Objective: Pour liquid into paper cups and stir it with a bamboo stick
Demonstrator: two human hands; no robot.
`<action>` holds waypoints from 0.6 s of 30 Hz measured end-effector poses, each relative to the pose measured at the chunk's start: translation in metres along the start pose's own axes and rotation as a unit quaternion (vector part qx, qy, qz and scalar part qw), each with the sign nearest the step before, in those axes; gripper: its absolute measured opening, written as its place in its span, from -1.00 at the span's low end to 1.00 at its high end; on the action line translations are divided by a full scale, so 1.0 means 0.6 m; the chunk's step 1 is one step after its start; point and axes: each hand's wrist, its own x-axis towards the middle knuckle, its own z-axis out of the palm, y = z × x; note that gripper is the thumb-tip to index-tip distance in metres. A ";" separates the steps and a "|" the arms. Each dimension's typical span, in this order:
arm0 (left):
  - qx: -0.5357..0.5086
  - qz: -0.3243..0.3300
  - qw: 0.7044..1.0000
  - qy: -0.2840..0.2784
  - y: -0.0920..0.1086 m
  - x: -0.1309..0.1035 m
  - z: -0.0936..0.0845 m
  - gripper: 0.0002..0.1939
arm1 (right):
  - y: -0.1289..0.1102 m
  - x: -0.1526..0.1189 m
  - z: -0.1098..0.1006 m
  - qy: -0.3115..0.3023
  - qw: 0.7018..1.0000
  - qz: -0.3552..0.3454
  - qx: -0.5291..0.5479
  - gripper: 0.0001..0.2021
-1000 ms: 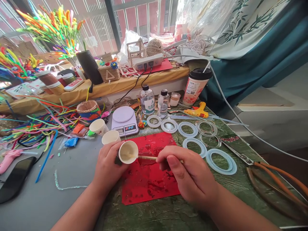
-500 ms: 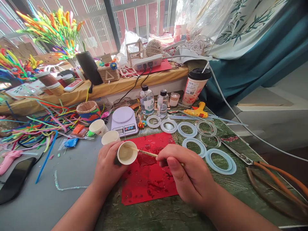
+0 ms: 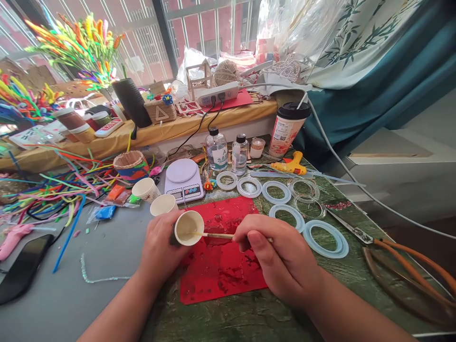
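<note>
My left hand [image 3: 160, 251] is wrapped round a small paper cup [image 3: 189, 228], tilted so that its mouth faces me, with cloudy liquid inside. Between the fingers of my right hand [image 3: 278, 256] is a thin wooden stick [image 3: 217, 235], its far tip inside the cup. Beneath both hands lies a red sheet [image 3: 223, 270] with wet, glossy patches. Two more paper cups, one behind my left hand [image 3: 164, 204] and one farther back [image 3: 146, 189], stand beside a white digital scale [image 3: 184, 180]. Ring-shaped silicone moulds [image 3: 326, 239] lie right of the sheet.
Two clear bottles [image 3: 216, 149] and a lidded drink cup [image 3: 288, 128] stand at the back. A yellow glue gun [image 3: 292, 164] lies near them. Large scissors [image 3: 370, 240] are at the right. Colourful pipe cleaners [image 3: 46, 190] and a black phone [image 3: 24, 268] are at the left.
The stick has turned nearly level, and its tip has moved lower in the cup. My right hand has shifted slightly; my left hand still holds the cup.
</note>
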 end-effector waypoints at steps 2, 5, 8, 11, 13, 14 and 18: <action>0.001 -0.003 1.000 -0.001 0.001 0.000 -0.001 -0.52 | -0.001 -0.001 0.002 0.002 1.000 -0.001 0.002 -0.78; 0.009 -0.004 1.000 -0.009 0.000 0.001 -0.002 -0.50 | -0.001 -0.002 0.004 0.007 1.000 0.009 -0.006 -0.78; 0.013 -0.003 1.000 -0.010 0.000 0.001 -0.002 -0.50 | 0.000 -0.002 0.005 0.011 1.000 0.024 -0.015 -0.78; 0.012 -0.001 1.000 -0.009 -0.001 0.001 -0.002 -0.50 | 0.001 -0.001 0.006 0.009 0.999 0.027 -0.021 -0.78; 0.013 0.001 1.000 -0.009 -0.002 0.000 -0.001 -0.50 | 0.001 -0.001 0.006 0.014 0.999 0.028 -0.020 -0.78; 0.012 0.001 1.000 -0.008 -0.003 0.000 -0.001 -0.49 | 0.001 -0.001 0.006 0.012 0.999 0.029 -0.018 -0.77; 0.011 -0.004 1.000 -0.012 -0.003 0.000 -0.001 -0.50 | -0.001 -0.003 0.005 0.015 0.999 0.041 -0.020 -0.73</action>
